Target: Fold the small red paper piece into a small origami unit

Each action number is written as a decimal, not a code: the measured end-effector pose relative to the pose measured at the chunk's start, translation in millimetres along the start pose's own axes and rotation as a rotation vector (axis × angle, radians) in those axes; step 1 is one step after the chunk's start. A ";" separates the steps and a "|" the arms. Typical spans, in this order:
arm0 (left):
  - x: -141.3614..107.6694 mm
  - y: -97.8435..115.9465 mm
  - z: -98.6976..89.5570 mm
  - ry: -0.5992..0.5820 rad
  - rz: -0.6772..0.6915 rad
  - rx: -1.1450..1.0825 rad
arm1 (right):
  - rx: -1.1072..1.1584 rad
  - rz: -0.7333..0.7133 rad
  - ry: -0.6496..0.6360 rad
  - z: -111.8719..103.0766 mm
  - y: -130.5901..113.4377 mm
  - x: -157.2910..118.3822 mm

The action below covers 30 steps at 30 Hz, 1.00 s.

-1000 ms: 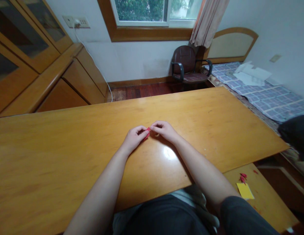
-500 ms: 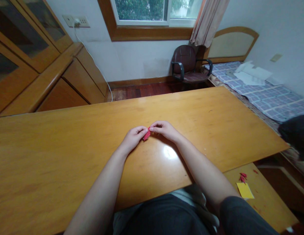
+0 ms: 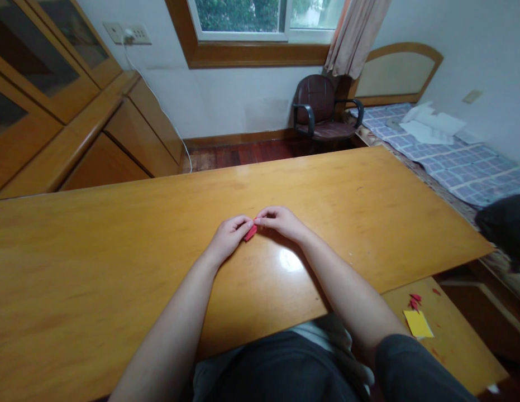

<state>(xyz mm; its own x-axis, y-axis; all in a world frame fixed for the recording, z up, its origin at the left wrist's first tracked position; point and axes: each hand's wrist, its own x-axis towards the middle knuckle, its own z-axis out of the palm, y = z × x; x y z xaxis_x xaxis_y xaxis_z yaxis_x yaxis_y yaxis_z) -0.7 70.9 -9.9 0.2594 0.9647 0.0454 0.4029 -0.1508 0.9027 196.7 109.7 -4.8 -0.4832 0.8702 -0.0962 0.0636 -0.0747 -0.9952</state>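
Observation:
A small piece of folded red paper [image 3: 250, 232] is held just above the wooden table [image 3: 117, 251], near its middle. My left hand [image 3: 231, 237] pinches it from the left between thumb and fingers. From the right, the thumb and fingertips of my right hand [image 3: 281, 221] pinch its upper end. The two hands' fingertips nearly meet there. Part of the paper hangs below my left thumb, and the rest is hidden by the fingers.
At the lower right, a lower wooden surface [image 3: 464, 346] bears small red folded pieces [image 3: 415, 301] and a yellow paper square [image 3: 418, 324]. Beyond the table stand a brown armchair [image 3: 316, 106] and a bed with a checked cover [image 3: 464, 162]. Wooden cabinets [image 3: 87, 134] line the left.
Both hands stay nearly in place, still pinching the red paper. Its hanging part looks slightly turned. The whole view has shifted very slightly.

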 end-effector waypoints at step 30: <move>1.0 2.8 7.6 0.023 -0.179 -0.352 | 0.005 -0.016 0.035 3.1 -2.4 -2.8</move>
<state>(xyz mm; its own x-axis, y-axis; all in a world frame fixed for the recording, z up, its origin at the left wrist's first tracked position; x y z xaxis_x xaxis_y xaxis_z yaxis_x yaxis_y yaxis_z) 7.4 69.8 -10.5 0.1913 0.9741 -0.1203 0.1138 0.0997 0.9885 195.2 105.9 -2.2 -0.4537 0.8876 -0.0793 0.0518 -0.0626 -0.9967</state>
